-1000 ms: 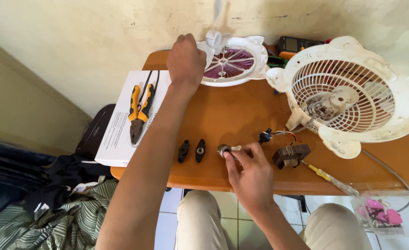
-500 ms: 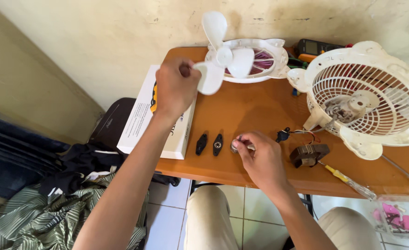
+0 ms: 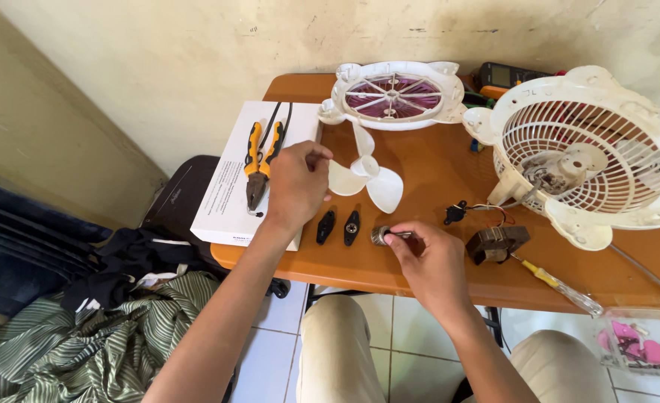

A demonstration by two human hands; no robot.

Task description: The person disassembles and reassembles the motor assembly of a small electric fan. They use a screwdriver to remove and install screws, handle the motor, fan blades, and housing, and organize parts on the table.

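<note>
My left hand (image 3: 294, 185) grips one blade of a white three-bladed fan propeller (image 3: 367, 175) and holds it just above the orange table (image 3: 427, 160). My right hand (image 3: 431, 261) pinches a small metal rotor with a thin shaft (image 3: 382, 236) at the table's front edge. Two small black bearing brackets (image 3: 337, 226) lie between my hands. A dark motor coil block (image 3: 497, 243) with coloured wires sits right of my right hand.
A white fan housing with grille (image 3: 591, 160) fills the right side. A white front guard (image 3: 396, 95) lies at the back. Orange-handled pliers (image 3: 259, 160) rest on a white box (image 3: 237, 198). A yellow-handled screwdriver (image 3: 558, 285), a meter (image 3: 505, 75) and striped cloth (image 3: 83, 343) are nearby.
My left hand has carried the white propeller from the back of the table down toward the front, near the black brackets. My right hand stays on the rotor.
</note>
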